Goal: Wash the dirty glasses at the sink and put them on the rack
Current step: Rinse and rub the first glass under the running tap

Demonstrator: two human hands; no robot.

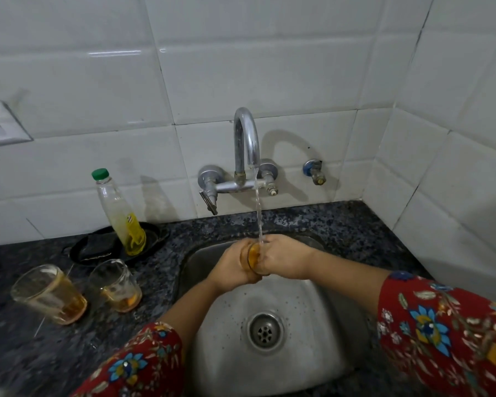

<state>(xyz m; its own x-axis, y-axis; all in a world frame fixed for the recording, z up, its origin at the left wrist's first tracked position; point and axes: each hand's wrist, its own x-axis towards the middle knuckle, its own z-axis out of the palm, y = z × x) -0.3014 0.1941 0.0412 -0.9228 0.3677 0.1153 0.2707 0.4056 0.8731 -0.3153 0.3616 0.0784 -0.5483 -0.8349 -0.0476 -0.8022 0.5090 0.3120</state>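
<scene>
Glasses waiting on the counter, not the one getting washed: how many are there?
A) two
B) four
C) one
A: a left glass and a right glass, both with amber dregs, stand on the counter beside the sink; the third glass is held by the left hand and right hand under the tap.

White glossy wall tiles (241,67), dark speckled granite counter (312,222), switch plate (0,124) at left.

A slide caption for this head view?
Left hand and right hand hold a glass under the running tap; two dirty glasses wait beside.
</scene>
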